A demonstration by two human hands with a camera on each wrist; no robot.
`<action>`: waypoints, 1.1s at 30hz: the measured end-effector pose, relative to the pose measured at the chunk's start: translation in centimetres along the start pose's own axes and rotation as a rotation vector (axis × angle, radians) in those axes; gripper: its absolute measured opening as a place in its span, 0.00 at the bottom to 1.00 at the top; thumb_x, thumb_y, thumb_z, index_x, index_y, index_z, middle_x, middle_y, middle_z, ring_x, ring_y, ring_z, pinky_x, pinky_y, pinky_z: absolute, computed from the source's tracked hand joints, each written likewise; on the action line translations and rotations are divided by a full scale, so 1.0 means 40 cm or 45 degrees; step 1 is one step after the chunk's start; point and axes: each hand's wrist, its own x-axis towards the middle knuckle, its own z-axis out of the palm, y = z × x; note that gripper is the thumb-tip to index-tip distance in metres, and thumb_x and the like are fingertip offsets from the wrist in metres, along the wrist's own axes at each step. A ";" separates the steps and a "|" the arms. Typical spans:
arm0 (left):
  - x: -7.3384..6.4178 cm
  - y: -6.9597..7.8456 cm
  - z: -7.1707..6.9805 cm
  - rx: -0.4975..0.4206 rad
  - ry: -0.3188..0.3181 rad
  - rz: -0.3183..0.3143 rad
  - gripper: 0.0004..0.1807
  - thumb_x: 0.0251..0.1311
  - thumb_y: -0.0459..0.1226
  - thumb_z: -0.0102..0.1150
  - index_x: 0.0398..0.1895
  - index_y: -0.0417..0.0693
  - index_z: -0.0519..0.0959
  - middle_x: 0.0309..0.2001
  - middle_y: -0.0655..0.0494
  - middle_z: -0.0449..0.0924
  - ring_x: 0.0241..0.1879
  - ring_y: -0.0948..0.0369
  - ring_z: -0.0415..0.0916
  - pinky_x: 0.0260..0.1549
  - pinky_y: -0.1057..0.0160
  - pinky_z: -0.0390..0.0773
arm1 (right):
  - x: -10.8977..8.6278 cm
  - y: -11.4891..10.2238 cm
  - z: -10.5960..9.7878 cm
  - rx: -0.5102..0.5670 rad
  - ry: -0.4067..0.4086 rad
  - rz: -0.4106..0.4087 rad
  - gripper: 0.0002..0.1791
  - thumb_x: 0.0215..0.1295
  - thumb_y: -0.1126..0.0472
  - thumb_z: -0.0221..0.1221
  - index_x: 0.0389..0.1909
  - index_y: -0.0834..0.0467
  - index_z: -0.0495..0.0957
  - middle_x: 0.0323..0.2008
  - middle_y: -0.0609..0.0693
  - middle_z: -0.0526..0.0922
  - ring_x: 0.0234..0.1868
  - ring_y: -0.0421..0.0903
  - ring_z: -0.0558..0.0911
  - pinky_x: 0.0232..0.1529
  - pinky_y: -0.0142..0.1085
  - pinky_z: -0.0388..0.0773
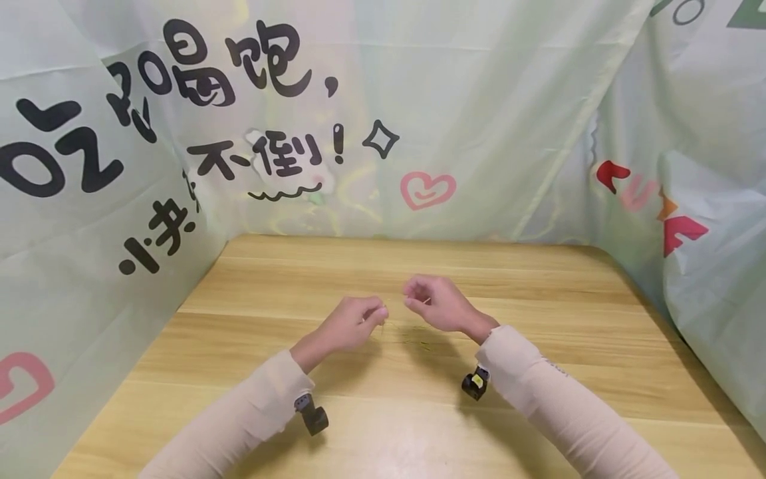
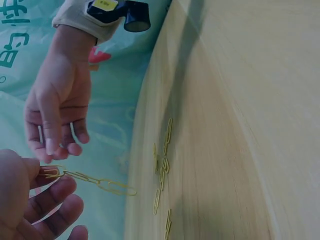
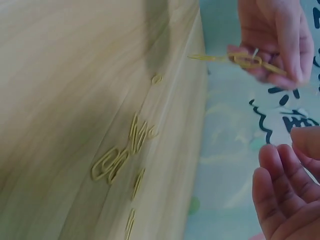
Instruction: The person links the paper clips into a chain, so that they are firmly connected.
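My left hand pinches one end of a short chain of linked yellow paper clips between thumb and fingertips. The chain hangs down from the pinch, above the table. Close by on the right, my right hand hovers with loosely bent fingers, and no clip shows in it. In the left wrist view its fingertips come near the held end of the chain. Several loose yellow paper clips lie scattered on the table below the two hands, some overlapping.
The wooden table has a light grain. Printed cloth curtains with dark lettering and hearts stand behind it and along both sides. A small black camera is strapped at the left cuff, and another camera at the right cuff.
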 end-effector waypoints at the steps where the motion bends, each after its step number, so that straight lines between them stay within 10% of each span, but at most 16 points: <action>1: -0.001 -0.001 -0.001 -0.008 -0.008 -0.004 0.13 0.72 0.37 0.47 0.33 0.41 0.78 0.32 0.50 0.82 0.34 0.60 0.79 0.37 0.61 0.78 | 0.000 0.006 -0.001 -0.004 -0.007 0.006 0.06 0.66 0.66 0.59 0.43 0.62 0.78 0.33 0.48 0.81 0.35 0.43 0.81 0.39 0.38 0.80; 15: -0.018 -0.003 -0.007 -0.126 -0.038 -0.074 0.15 0.73 0.39 0.46 0.32 0.42 0.79 0.36 0.48 0.83 0.38 0.58 0.81 0.41 0.55 0.79 | 0.000 0.082 -0.010 0.073 -0.111 0.175 0.10 0.71 0.64 0.54 0.46 0.66 0.77 0.39 0.61 0.81 0.35 0.55 0.83 0.30 0.39 0.79; 33: -0.025 0.002 -0.009 -0.187 -0.213 0.016 0.16 0.73 0.37 0.43 0.33 0.41 0.79 0.37 0.48 0.84 0.35 0.60 0.79 0.35 0.62 0.77 | -0.008 0.137 0.000 -0.432 -0.307 0.298 0.09 0.60 0.65 0.66 0.40 0.63 0.81 0.36 0.54 0.84 0.39 0.51 0.83 0.42 0.43 0.80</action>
